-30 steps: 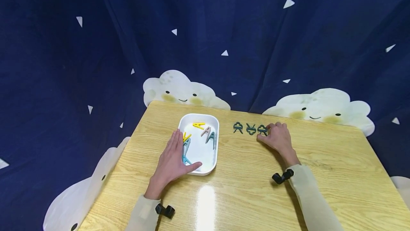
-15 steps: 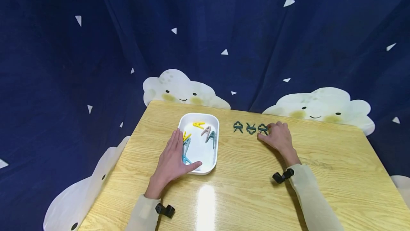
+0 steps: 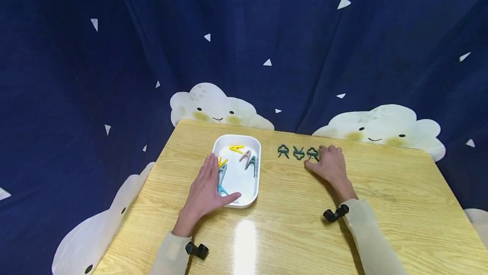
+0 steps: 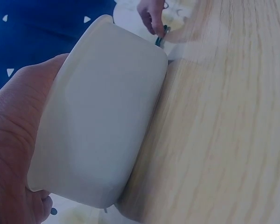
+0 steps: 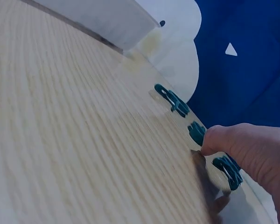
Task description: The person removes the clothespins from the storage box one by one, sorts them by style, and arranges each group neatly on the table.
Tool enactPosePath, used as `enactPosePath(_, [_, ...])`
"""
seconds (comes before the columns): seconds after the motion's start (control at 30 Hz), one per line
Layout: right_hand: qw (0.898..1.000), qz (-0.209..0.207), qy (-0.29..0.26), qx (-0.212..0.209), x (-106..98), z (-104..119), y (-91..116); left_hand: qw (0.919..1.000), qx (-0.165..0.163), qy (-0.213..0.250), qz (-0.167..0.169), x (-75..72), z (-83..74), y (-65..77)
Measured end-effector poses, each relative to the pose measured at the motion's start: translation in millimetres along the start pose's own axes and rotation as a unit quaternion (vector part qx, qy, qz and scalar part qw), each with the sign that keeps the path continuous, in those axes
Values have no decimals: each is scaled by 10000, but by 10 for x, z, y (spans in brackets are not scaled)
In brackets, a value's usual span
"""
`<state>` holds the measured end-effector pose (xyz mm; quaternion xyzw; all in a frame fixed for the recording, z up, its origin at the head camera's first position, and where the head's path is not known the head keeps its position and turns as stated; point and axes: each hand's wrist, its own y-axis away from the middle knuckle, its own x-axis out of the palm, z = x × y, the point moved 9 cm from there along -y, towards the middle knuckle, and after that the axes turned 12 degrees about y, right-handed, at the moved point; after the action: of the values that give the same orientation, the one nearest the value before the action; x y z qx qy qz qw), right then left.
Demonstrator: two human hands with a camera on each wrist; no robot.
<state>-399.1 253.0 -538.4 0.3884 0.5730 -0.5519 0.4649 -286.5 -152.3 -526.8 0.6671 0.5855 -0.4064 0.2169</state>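
Observation:
My left hand (image 3: 206, 184) rests on a white plastic tray (image 3: 244, 188), straight fingers along its left rim and thumb stretched over the near rim. Inside lie clothespins: a yellow clothespin (image 3: 237, 148), a pink clothespin (image 3: 245, 155), a dark teal clothespin (image 3: 251, 163) and several more beside my fingers. To the tray's right, three dark green clips stand in a row: a left clip (image 3: 283, 151), a middle clip (image 3: 299, 153) and a right clip (image 3: 312, 153). My right hand (image 3: 331, 165) is at the right clip, thumb and fingers spread around it; the right wrist view shows the thumb apart from it.
The wooden table (image 3: 282, 224) ends at the back against a dark blue curtain (image 3: 244, 33) with white triangles and clouds. Black wrist cameras sit at both sleeves.
My right thumb has shifted slightly left, away from the right clip. The left hand, tray and clips stay in place.

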Motion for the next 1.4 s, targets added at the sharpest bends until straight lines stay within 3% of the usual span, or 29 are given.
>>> enactPosePath(0.13, [9994,-272,-193,79,-85,108,45,10000,31,34,29,8,-8,4])
enactPosePath(0.27, [9969,-614,-484,-21,-189,351,96,10000,63,9,20,10,-15,7])
enactPosePath(0.7, [9831,-1133,-943,-1082,-519,1549,147,9999,114,-45,11,8,-32,4])
enactPosePath(0.93, [9777,-819,-1016,-1645,-564,2114,114,9995,249,-161,-107,-9,-41,1])
enactPosePath(1.17, [9766,-378,-826,-1950,-403,2397,134,9995,261,-128,-91,4,-41,-2])
enactPosePath(1.4, [9576,510,-464,-2798,-293,2725,212,9995,223,-211,-77,14,-22,-10])
